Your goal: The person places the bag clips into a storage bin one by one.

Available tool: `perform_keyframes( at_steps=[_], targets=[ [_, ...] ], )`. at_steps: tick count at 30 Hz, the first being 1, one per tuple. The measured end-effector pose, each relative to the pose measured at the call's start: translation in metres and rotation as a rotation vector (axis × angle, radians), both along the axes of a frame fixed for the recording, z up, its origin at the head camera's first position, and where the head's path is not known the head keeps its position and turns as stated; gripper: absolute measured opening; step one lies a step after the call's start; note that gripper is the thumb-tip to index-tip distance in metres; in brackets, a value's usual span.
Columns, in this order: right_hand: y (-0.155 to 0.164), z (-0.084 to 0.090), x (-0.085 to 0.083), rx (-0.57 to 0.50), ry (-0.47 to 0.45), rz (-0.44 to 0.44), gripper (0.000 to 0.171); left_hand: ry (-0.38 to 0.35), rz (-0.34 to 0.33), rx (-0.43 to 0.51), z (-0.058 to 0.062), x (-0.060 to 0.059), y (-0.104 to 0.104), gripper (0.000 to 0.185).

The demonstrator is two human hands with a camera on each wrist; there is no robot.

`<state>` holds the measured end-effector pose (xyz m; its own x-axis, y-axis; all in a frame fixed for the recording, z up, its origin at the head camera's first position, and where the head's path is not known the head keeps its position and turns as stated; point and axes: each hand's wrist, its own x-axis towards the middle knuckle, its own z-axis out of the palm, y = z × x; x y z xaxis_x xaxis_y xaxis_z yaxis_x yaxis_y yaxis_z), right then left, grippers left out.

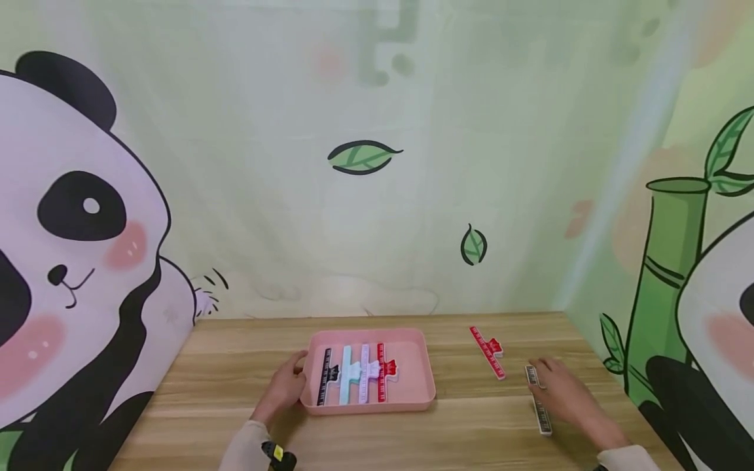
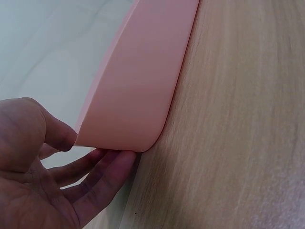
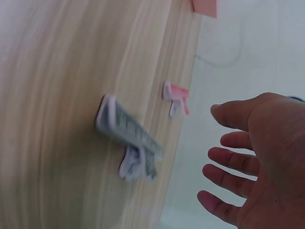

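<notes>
My left hand is at the left end of a pink tray. In the left wrist view its thumb lies at the rim and its fingertips press low on the outer wall. Inside the tray lie several ruler-shaped clips: a black clip, a light blue clip, a lilac clip and a red clip. My right hand hovers over another black ruler clip on the table, covering its middle in the head view. The right wrist view shows its fingers spread and holding nothing, apart from this clip.
A second red ruler clip lies on the wooden table between the tray and my right hand. Behind the table hangs a backdrop printed with pandas, leaves and bamboo.
</notes>
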<state>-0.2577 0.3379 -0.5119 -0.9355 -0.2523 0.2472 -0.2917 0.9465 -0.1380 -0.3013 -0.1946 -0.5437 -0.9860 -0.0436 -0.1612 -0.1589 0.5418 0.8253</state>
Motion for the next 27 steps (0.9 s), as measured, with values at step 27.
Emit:
perform_keyframes(
  at_steps=[27],
  targets=[
    [0.035,-0.028,0.007,-0.007,-0.236,-0.039,0.051,-0.028,0.002,-0.019,0.000,-0.002,-0.001,0.056]
  ],
)
